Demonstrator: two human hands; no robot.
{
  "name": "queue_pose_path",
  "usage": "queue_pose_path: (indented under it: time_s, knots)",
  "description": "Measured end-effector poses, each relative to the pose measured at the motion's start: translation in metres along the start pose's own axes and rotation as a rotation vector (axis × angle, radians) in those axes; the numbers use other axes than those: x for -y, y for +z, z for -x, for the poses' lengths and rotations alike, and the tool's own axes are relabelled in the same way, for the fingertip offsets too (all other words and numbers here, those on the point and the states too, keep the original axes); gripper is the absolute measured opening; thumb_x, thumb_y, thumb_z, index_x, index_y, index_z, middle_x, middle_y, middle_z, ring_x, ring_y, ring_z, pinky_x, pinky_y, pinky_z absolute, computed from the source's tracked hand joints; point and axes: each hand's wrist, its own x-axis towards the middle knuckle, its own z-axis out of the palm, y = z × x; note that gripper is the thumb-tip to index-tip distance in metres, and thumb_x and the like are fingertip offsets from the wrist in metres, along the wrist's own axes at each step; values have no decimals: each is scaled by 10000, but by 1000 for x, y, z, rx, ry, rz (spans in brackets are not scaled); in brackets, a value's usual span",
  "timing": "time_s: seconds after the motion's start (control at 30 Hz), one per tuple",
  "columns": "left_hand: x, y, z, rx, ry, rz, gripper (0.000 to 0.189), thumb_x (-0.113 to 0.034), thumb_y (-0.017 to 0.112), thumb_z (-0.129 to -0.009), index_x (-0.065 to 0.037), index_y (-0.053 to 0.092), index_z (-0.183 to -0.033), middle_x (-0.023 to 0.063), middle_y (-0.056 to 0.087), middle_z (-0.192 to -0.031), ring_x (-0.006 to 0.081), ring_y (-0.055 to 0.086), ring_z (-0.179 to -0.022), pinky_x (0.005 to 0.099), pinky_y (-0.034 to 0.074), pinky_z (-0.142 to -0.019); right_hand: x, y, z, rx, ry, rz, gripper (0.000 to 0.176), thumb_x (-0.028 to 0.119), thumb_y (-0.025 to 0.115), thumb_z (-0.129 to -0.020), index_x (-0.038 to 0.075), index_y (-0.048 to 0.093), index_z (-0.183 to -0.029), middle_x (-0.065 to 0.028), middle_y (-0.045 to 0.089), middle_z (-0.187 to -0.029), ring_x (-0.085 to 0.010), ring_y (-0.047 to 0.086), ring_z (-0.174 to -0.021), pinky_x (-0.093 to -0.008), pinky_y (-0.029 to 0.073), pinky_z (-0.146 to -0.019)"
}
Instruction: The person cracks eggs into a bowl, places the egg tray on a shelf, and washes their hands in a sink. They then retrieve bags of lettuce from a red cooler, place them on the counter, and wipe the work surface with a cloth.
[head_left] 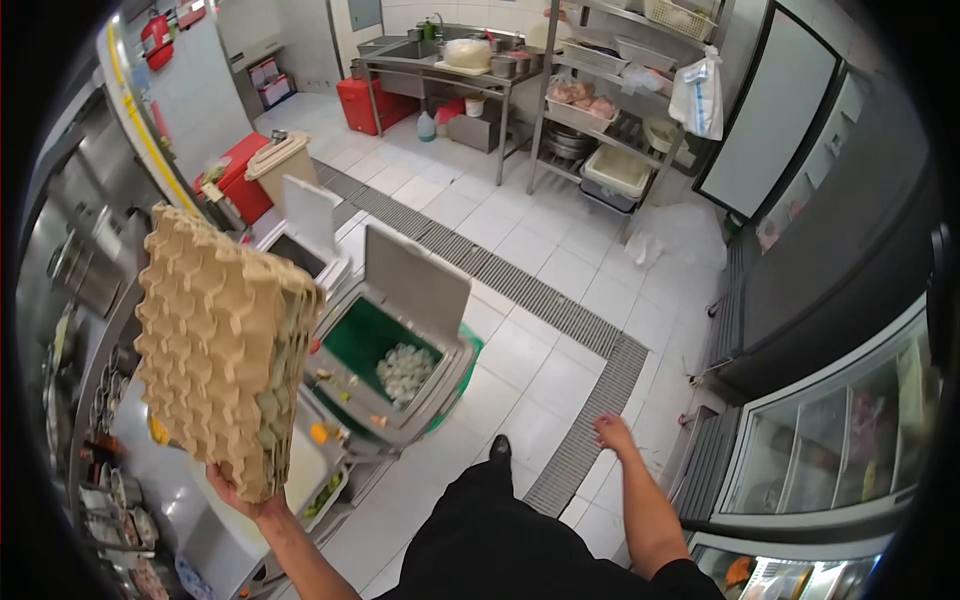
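Observation:
My left hand (243, 498) grips the lower edge of a stack of cardboard egg trays (205, 340). The trays stand on edge, tilted, with their bumpy side towards the left. Part of my left hand's fingers is hidden behind them. Beside the stack is a grey bin (400, 420) whose lid (415, 285) is up; whitish round pieces lie in its green-lined inside. My right hand (612, 433) hangs over the floor grate with its fingers loosely curled in, holding nothing.
A steel counter (185, 480) runs along the left. A long drain grate (490, 270) crosses the white tiles. Glass-door fridges (840, 430) line the right. At the back stand a loaded rack (600, 130) and a sink table (440, 75). Clear plastic (680, 237) lies on the floor.

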Motion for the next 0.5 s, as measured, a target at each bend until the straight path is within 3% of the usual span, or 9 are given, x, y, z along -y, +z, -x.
queue_pose_path:
  time_s: [0.07,0.1,0.17,0.3,0.37,0.43,0.47,0.5]
  knots:
    - [55,47,-42,13,-17,29,584,-400,413,-921,-115,342,-1425,108,397,-1440,340,424,-1279,561,357,-1034,53,-8,-25,315,-98,553,368,372,604,-854,90,639,-1087,-82,674,-942,-187,661,-769,-324,517,-593]
    - [81,78,-60,21,-61,41,580,-393,418,-916,-118,349,-1422,106,406,-1435,341,429,-1275,559,361,-1032,88,-19,-32,306,-98,541,368,372,604,-854,90,639,-1087,-82,674,-942,-187,661,-769,-324,517,-593]
    - [123,125,-92,32,-117,39,584,-392,425,-910,-142,339,-1431,106,414,-1430,361,438,-1267,572,390,-1003,174,-45,-30,386,-268,716,486,494,576,-840,136,629,-1164,-118,665,-1098,-283,623,-1014,-393,482,-881]
    - [209,169,-167,86,-165,37,604,-391,439,-897,-150,320,-1438,110,421,-1425,367,445,-1260,580,410,-981,398,-114,9,306,-395,794,472,475,544,-877,167,586,-1232,-107,659,-1111,-276,610,-1052,-407,483,-868]
    - [247,195,-188,76,-156,2,601,-390,453,-888,-134,345,-1421,104,444,-1407,344,465,-1245,545,409,-994,471,-129,12,284,-589,508,409,386,522,-929,141,563,-1253,-103,652,-1095,-233,632,-971,-363,493,-824]
    - [282,212,-207,54,-131,-24,615,-396,488,-871,-115,369,-1405,95,470,-1385,315,495,-1219,500,414,-1003,526,-132,12,530,-603,-269,394,288,515,-965,71,511,-1293,-85,617,-1103,-144,598,-891,-272,485,-790]
    - [299,220,-216,46,-118,-40,615,-396,488,-871,-115,369,-1405,95,470,-1385,315,495,-1219,500,414,-1003,551,-137,13,704,-621,-440,424,244,498,-980,38,438,-1346,-70,545,-1177,-96,554,-896,-248,473,-797]
    - [314,230,-222,12,-101,-38,612,-388,477,-877,-115,358,-1412,101,465,-1388,324,486,-1226,514,424,-991,575,-142,13,820,-689,-445,449,245,490,-984,29,406,-1368,-86,516,-1221,-109,558,-904,-259,474,-811]
